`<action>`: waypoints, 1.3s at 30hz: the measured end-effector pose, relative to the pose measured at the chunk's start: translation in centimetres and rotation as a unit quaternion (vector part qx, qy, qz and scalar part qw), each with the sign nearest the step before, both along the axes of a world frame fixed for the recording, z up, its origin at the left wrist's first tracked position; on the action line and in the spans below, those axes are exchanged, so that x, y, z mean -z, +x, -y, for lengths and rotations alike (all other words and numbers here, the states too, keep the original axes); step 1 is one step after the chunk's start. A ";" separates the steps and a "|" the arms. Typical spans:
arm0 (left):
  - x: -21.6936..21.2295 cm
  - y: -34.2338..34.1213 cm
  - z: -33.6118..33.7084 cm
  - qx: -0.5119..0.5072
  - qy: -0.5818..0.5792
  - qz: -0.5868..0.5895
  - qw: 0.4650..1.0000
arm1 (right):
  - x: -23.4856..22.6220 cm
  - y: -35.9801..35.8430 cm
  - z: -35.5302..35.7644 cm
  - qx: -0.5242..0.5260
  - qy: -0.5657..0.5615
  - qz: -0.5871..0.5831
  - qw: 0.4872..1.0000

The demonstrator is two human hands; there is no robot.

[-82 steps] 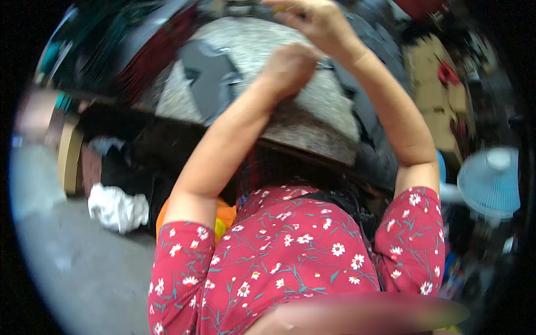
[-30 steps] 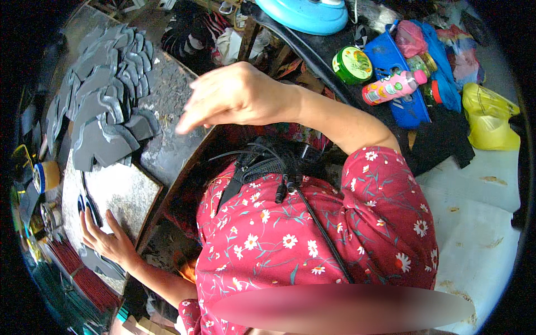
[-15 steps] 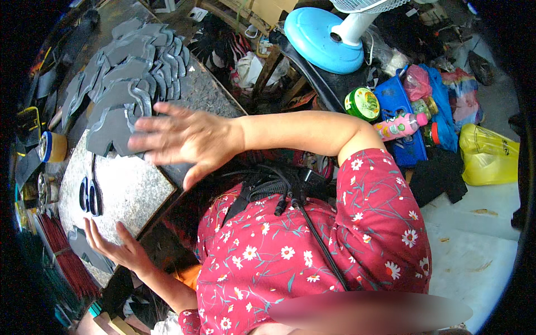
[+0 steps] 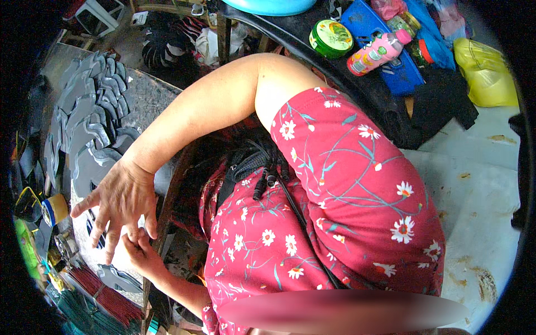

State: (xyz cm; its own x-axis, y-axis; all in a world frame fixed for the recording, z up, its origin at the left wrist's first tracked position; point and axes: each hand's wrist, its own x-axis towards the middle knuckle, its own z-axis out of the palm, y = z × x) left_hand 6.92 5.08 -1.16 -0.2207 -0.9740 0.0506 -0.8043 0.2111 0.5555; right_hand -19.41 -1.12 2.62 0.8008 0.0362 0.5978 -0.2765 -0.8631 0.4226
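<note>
My right hand (image 4: 121, 195) reaches across to the left with its fingers spread and back upward, above the pale speckled board (image 4: 82, 237). Beneath its fingers, the scissors (image 4: 101, 242) are mostly covered. Close by, my left hand (image 4: 144, 254) has its fingers curled together, their tips against or just under the right hand's fingers. Whether it pinches anything is hidden. Overlapping grey cut-out pieces (image 4: 84, 111) with curved edges lie in rows past the right hand. More grey pieces (image 4: 118, 277) rest on the board near my left hand.
A tub (image 4: 54, 210) and a bundle of dark red thin rods (image 4: 106, 296) sit along the left side. To the upper right are a green round container (image 4: 331, 38), a pink bottle (image 4: 379, 53), a blue basket (image 4: 405, 78) and a yellow plastic bag (image 4: 486, 72).
My right hand has swung from the grey pieces down toward my left hand. The left hand's fingers, spread before, are now curled. The whole view has shifted, with the fan mostly out of it.
</note>
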 end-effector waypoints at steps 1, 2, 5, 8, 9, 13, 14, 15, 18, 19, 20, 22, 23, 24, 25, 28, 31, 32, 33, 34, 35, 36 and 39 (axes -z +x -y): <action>0.0 0.6 0.0 0.010 0.030 -0.076 0.997 | 0.3 0.0 -0.1 -0.004 0.021 0.000 1.000; 0.1 0.9 -0.2 0.015 0.057 -0.152 0.987 | 0.5 0.2 -0.2 -0.013 0.026 0.022 0.999; -0.9 0.8 -0.7 -0.090 0.149 -0.369 0.913 | 0.7 1.3 -0.1 -0.035 0.083 0.066 0.994; -1.5 -1.1 -1.6 -0.226 0.151 -0.488 0.829 | 0.2 1.9 0.4 -0.048 0.128 0.062 0.989; -2.0 -1.3 -1.3 -0.189 0.243 -0.497 0.811 | 0.3 1.7 0.3 -0.075 0.164 0.053 0.982; -3.0 -3.7 -3.3 0.000 0.156 -0.336 0.929 | 0.9 -0.5 0.4 -0.052 0.177 -0.016 0.983; -3.2 -4.2 -3.3 -0.012 0.137 -0.297 0.945 | 1.1 -0.8 0.3 -0.019 0.161 -0.027 0.986; -3.4 -4.7 -3.9 -0.037 0.118 -0.276 0.953 | 1.4 -0.5 0.1 -0.024 0.146 -0.032 0.989; -4.3 -5.4 -4.1 -0.058 0.011 -0.206 0.977 | 1.1 -0.4 -0.3 0.001 0.120 -0.005 0.993; -4.4 -5.8 -4.4 -0.074 0.022 -0.234 0.969 | 1.1 -0.4 -0.4 -0.002 0.137 0.004 0.991; -4.4 -6.1 -4.6 -0.077 0.015 -0.253 0.964 | 0.8 -0.4 -0.7 0.006 0.166 0.004 0.986; -4.1 -6.7 -5.0 -0.055 -0.059 -0.255 0.963 | 0.8 -0.4 -1.2 -0.003 0.146 0.042 0.988; -4.1 -6.6 -5.1 -0.050 -0.073 -0.246 0.965 | 0.8 -0.5 -1.4 0.013 0.142 0.024 0.989; -4.0 -6.5 -5.3 -0.048 -0.076 -0.237 0.967 | 0.7 -0.7 -1.6 0.018 0.142 0.001 0.990; -3.9 -6.3 -5.4 -0.014 -0.099 -0.258 0.961 | 0.8 -0.8 -1.7 0.015 0.143 0.004 0.990; -3.6 -5.8 -5.7 0.082 0.101 -0.602 0.788 | 0.6 -1.3 -1.3 0.016 0.158 0.021 0.987; -3.2 -5.5 -4.8 0.091 0.033 -0.605 0.791 | 0.1 -1.6 -0.5 0.036 0.200 0.093 0.975; -3.0 -5.9 -4.5 0.042 0.002 -0.566 0.823 | 0.1 -1.5 -0.6 0.001 0.196 0.125 0.973; -2.7 -6.6 -4.1 0.051 -0.021 -0.532 0.845 | 0.2 -1.3 -0.7 -0.016 0.183 0.102 0.978; -2.4 -7.2 -3.7 0.099 -0.022 -0.523 0.846 | 0.4 -1.1 -0.9 -0.050 0.177 0.106 0.977; -2.0 -8.1 -3.6 0.115 0.019 -0.557 0.822 | 0.6 -1.0 -1.3 -0.033 0.188 0.061 0.980; -1.8 -8.9 -3.5 0.114 0.073 -0.585 0.800 | 0.9 -0.7 -1.5 -0.021 0.227 0.027 0.973; -1.3 -10.6 -3.9 0.181 0.153 -0.652 0.721 | 1.3 -0.6 -1.4 -0.018 0.247 -0.008 0.969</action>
